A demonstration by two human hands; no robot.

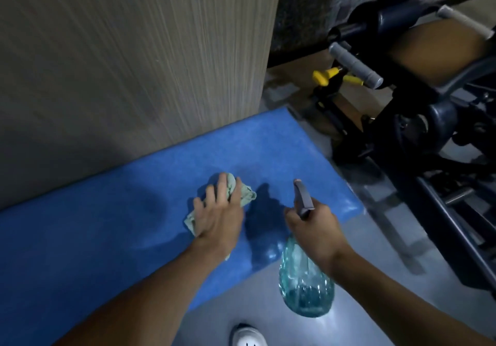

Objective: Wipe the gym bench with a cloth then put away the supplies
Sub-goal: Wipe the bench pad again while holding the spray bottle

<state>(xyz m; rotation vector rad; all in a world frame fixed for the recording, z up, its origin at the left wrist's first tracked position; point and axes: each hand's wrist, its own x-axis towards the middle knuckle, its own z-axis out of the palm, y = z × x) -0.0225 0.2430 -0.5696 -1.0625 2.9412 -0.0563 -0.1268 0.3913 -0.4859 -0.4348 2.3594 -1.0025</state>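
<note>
Wiping looks under way, not finished: at centre frame the left hand (pixel 218 211) presses a crumpled pale green cloth (pixel 243 192) onto the blue padded gym bench (pixel 107 225), fingers spread apart over it. At lower right the right hand (pixel 316 227) is clamped round the neck of a clear teal plastic spray bottle (pixel 303 286), so putting supplies away remains. A wood-grain wall panel (pixel 134 50) fills the upper left, a dark weight machine (pixel 416 120) the upper right, above grey floor (pixel 375 238).
</note>
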